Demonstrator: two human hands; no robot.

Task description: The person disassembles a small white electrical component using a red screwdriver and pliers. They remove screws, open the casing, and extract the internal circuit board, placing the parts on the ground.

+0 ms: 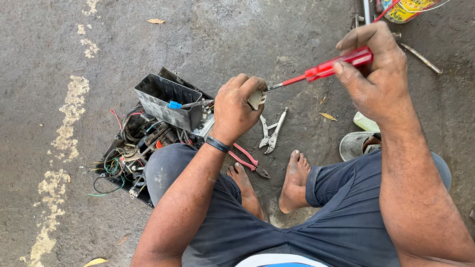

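Observation:
My left hand (236, 108) is closed around a small pale connector part (256, 99), with a grey wire ending in a blue plug (173, 105) trailing to its left. My right hand (376, 69) grips a red-handled screwdriver (336, 65); its thin metal tip touches the pale part at my left fingers. Both hands hover above the concrete ground, over my bare feet (297, 180).
A black box (129, 158) full of coloured wires and parts lies on the left, with a grey plastic housing (166, 101) on top. Silver locking pliers (271, 132) and red-handled pliers (249, 160) lie by my feet. A sandal (358, 145) and a yellow can (406, 9) sit at right.

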